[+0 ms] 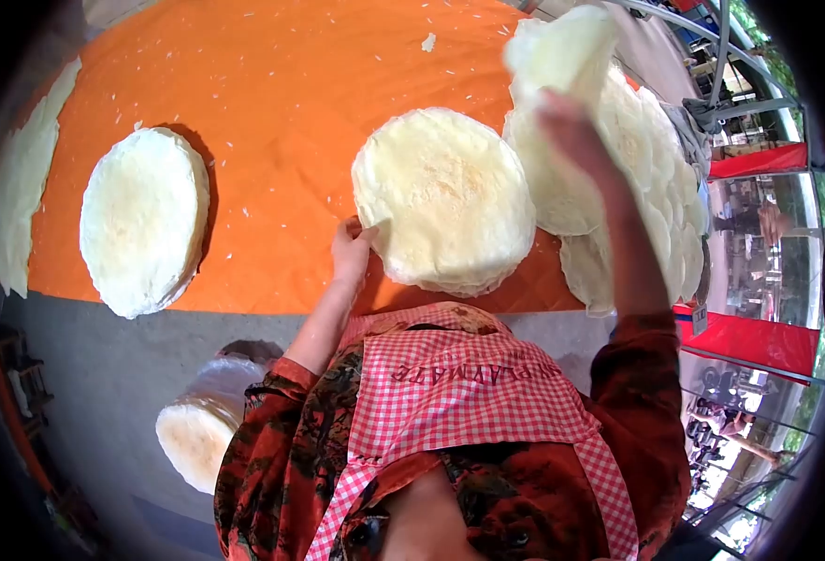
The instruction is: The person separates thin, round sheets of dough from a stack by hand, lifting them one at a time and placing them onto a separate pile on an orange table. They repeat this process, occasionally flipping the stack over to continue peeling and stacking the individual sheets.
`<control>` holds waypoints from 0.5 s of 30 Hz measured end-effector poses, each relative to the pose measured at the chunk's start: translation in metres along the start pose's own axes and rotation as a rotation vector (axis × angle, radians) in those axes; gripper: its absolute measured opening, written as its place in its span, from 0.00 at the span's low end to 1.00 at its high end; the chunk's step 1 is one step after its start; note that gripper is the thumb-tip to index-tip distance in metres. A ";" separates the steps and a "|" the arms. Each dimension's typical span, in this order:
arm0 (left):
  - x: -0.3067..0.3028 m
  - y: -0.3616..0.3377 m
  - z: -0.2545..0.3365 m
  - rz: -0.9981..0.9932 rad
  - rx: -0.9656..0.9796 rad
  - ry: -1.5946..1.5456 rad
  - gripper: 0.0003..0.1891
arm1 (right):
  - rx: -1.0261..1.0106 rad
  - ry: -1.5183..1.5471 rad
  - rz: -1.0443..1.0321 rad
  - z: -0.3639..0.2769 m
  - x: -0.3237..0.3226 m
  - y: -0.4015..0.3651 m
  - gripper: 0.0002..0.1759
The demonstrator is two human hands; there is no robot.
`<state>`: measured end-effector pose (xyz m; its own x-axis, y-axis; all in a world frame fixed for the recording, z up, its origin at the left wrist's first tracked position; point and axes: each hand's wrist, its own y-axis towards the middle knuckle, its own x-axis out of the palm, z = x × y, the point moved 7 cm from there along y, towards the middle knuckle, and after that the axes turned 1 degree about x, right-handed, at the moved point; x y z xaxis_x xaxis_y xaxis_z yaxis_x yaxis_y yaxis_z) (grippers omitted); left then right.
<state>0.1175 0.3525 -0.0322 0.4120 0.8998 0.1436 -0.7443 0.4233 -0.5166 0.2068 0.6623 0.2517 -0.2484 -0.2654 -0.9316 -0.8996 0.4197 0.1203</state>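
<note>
A stack of thin, round, pale flatbread sheets [450,196] lies in front of me on an orange cloth [282,159]. My left hand [352,251] is at the stack's left edge, with its fingertips closed on the rim. Off to the right, my right hand [570,129] is raised and smeared by motion. One thin round flatbread sheet [567,51] hangs from its fingers, blurred and bent. Beneath it, many overlapping flatbread sheets [637,159] are spread in a loose pile along the cloth's right side.
Another tall stack of sheets [141,220] stands on the left of the cloth. More sheets [29,187] lie at its far left edge. Below the table, a plastic-wrapped stack [197,435] is beside me. Metal poles [726,56] and red panels [754,341] are at the right.
</note>
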 end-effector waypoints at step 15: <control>0.028 -0.035 0.004 -0.342 -0.166 -0.505 0.15 | 0.087 0.106 -0.198 -0.094 0.217 -0.073 0.14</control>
<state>0.1527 0.3631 -0.0072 0.2831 0.6726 0.6837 -0.5064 0.7102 -0.4890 0.1846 0.4931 0.0730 -0.1109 -0.4378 -0.8922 -0.9013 0.4227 -0.0954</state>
